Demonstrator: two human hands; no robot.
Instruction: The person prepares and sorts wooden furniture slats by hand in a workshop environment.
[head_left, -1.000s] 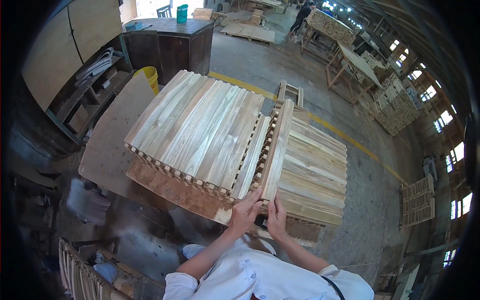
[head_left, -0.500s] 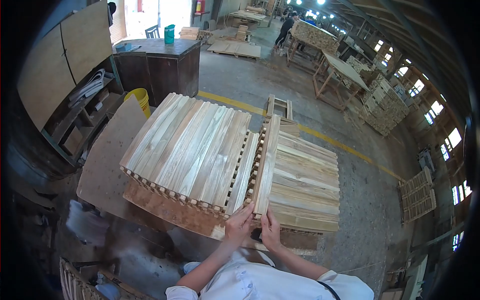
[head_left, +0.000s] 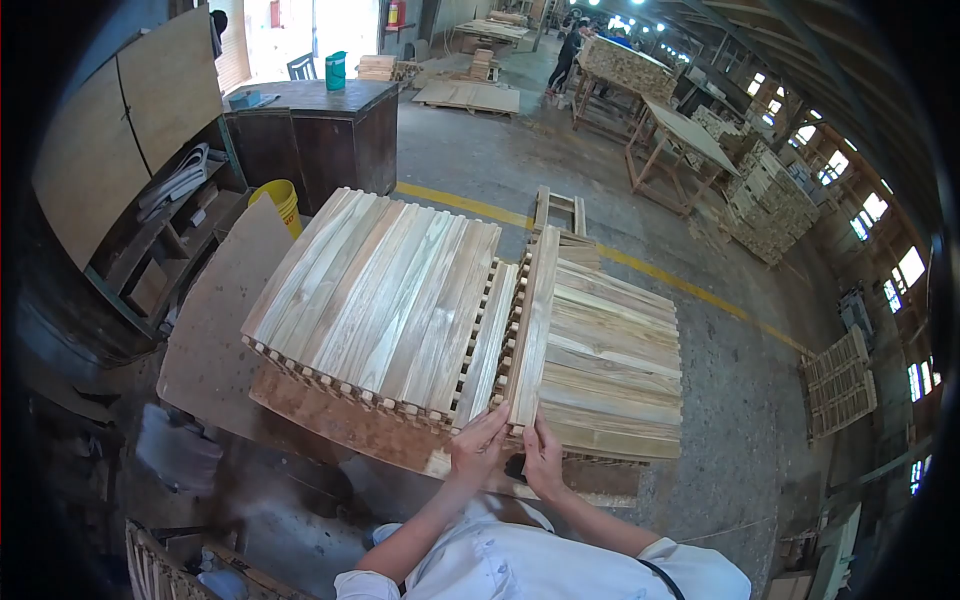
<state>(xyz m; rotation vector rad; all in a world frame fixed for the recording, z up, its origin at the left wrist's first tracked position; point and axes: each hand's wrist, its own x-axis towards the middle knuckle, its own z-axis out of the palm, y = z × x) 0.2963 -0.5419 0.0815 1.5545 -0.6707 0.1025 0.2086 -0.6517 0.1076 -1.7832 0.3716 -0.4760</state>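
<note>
Plank (head_left: 533, 320), 1 piece, stood on its long edge in the gap between 2 stacks of planks, near end at the table's front edge. Left hand (head_left: 478, 445): fingers stretched nearly flat, pressed on the plank's left face at the near end. Right hand (head_left: 542, 458): fingers likewise laid against the right face, so the end is pinched between both hands; thumbs hidden. Left stack (head_left: 370, 285), layered with small spacer blocks; right stack (head_left: 610, 360), lower. Table (head_left: 215, 330), brown board, partly bare. Bucket (head_left: 283, 200), yellow, just behind the table's far-left corner; contents hidden by the table. Jug (head_left: 335, 70), green, on a dark cabinet (head_left: 330, 130); contents cannot be seen. Shelf unit (head_left: 170, 215), holding folded grey sheets and boxes, dim. Crate (head_left: 160, 565), bottom left, cut off by the frame, contents unclear.
</note>
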